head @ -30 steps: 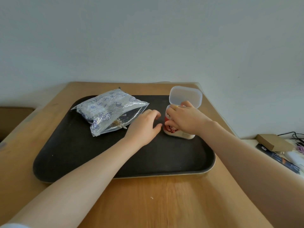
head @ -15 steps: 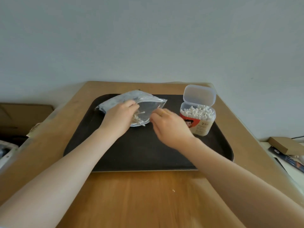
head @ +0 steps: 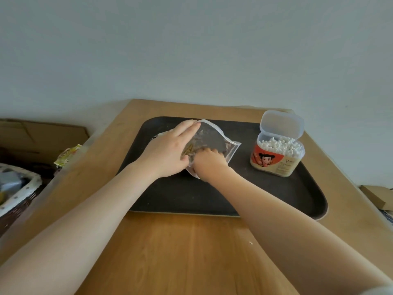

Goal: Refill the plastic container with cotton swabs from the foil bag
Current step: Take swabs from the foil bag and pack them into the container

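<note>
The foil bag [head: 214, 141] is pinned flat by the left hand [head: 170, 154], fingers straight, so swabs can be gathered by the curled right hand [head: 209, 162] inside; its grasp cannot be told.

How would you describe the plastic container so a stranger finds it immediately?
On the wooden table lies a black tray. At its far right corner stands the plastic container, apart from both hands. Its hinged lid is open, white swab tips fill it, and a cartoon label marks it.

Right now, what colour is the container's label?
Head view: clear plastic container's label is orange-red above, cream below.
</note>
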Demonstrator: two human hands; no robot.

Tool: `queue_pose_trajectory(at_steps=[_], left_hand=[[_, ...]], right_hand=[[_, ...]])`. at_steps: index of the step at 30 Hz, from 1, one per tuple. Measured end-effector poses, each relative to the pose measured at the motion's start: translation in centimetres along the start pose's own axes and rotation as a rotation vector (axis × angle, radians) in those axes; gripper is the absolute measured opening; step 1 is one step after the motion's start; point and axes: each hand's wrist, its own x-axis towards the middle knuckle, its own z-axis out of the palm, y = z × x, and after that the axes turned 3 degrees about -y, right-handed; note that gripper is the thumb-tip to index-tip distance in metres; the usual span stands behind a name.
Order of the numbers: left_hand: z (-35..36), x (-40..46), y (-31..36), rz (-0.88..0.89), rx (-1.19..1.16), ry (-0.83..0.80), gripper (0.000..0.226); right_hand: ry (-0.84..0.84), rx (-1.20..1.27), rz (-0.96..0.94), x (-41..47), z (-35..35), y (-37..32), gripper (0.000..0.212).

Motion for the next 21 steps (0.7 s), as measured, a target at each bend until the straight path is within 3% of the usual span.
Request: queue_pose_trajectory(at_steps=[4, 8, 12, 16, 21], left_hand=[[0.1, -0.3, 0.0, -0.011, -0.091, -0.028, 0.082], [0.4, -0.5, 0.0, -0.015, -0.062, -0.055, 0.083], [0.9, -0.2, 0.3, -0.044, 0.005, -0.080, 0.082], [1.8, 0.5, 0.0, -0.104, 0.103, -0.122, 0.082], [2.5, 1.2, 0.2, -0.123, 0.082, -0.144, 0.067]], right_hand=[[0.064, -0.007, -0.059, -0.1, 0.0, -0.6, 0.046], [0.003, 0.067, -0.063, -0.7, -0.3, -1.1, 0.040], [0.008, -0.018, -0.094, -1.6, -1.1, -0.1, 0.046], [0.111, -0.004, -0.118, -2.8, -1.4, 2.2, 0.029], [0.093, 0.174, -0.101, -4.3, -1.2, 6.0, 0.013]])
